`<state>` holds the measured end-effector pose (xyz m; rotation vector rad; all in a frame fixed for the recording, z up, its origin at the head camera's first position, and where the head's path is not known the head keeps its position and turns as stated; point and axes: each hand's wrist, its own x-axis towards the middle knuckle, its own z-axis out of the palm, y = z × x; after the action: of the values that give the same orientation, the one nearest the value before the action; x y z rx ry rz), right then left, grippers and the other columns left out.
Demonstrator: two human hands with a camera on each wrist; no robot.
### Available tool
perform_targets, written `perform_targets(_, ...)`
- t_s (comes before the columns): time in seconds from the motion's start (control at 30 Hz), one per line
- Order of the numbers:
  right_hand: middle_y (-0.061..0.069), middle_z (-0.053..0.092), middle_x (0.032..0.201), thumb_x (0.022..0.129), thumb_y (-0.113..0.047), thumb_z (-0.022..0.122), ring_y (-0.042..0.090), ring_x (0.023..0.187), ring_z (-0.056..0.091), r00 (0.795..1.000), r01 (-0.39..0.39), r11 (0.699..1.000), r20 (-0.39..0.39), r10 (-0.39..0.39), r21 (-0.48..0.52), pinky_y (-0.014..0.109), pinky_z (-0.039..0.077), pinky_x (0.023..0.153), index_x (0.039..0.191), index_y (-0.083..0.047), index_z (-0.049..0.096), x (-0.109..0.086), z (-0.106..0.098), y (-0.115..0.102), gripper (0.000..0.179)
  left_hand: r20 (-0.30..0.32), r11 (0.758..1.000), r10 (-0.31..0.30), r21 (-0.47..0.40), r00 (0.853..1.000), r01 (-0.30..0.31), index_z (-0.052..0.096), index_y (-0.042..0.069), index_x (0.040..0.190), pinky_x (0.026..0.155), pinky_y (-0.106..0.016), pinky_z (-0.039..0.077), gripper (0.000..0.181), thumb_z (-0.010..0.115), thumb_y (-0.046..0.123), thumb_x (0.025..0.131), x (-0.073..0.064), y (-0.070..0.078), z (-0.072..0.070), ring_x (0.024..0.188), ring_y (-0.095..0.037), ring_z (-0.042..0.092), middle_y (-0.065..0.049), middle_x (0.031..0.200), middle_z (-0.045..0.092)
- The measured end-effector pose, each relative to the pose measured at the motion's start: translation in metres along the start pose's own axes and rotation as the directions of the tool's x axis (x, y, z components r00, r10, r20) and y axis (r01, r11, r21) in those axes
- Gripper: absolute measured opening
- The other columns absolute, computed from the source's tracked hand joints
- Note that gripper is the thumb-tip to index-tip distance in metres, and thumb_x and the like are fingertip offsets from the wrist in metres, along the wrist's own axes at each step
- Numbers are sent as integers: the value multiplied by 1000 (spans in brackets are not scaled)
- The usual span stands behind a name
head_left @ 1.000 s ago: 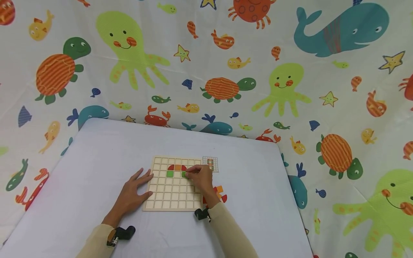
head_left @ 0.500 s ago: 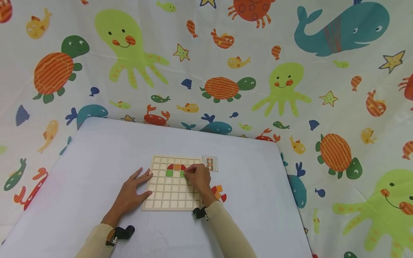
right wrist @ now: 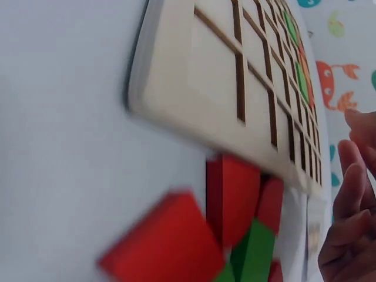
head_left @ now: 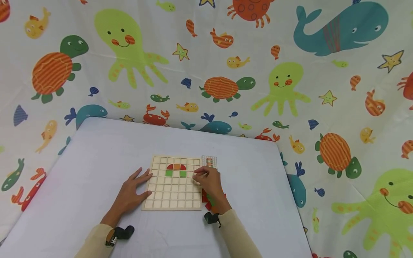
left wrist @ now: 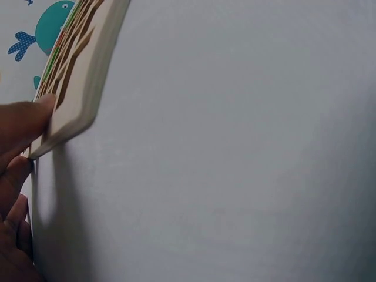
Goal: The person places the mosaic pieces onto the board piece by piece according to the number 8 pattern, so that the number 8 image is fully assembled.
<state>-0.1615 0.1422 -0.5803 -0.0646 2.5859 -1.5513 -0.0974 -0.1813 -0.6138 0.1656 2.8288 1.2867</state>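
Observation:
A wooden grid board (head_left: 171, 196) lies on the white table. Set in its upper cells are an orange square (head_left: 176, 167) between two red rounded pieces (head_left: 170, 167), with a left green square (head_left: 169, 173) and a right green square (head_left: 183, 173) below. My left hand (head_left: 130, 190) rests against the board's left edge, fingers spread; its thumb (left wrist: 29, 120) touches the frame in the left wrist view. Over the board's right edge hovers my right hand (head_left: 209, 182), fingers loosely bent, with nothing visible between them.
Beside the board's right edge lie loose red blocks (right wrist: 167, 241) and a green block (right wrist: 254, 252), partly hidden under my right wrist in the head view. A small printed grid card (head_left: 209, 160) lies at the upper right. A patterned sea-animal cloth (head_left: 200, 64) hangs behind the table.
My right hand has let go of the right green square, now lying in its cell, and moved right to the board's edge. My left hand stays in place.

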Motion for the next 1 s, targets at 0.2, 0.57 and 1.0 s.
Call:
perform_targets(0.2,1,75,89,92,-18,82,16,69,61,997,-53,998,-47,54,20,26,54,58,101,-16,81,-9,-24,12,9,-21,1000,8,7,1000,-8,57,5,152,119,-78,29,72,84,13,86,-1,1,-2,158,-51,27,-19,165,47)
perform_targets(0.57,0,74,92,88,-19,88,18,77,61,984,-176,979,-7,177,-103,23,54,61,99,-19,84,-31,-37,22,12,-26,1000,1,-3,1000,-1,58,6,151,120,-77,28,72,86,13,85,0,0,0,158,-51,28,-18,165,47)
perform_targets(1.0,-6,66,88,83,-19,92,14,82,56,993,-115,946,-22,114,-303,27,47,69,95,-21,81,-52,-28,30,16,0,1000,-21,10,1000,21,57,6,153,122,-76,27,72,85,12,87,0,3,-1,159,-50,26,-18,167,45)
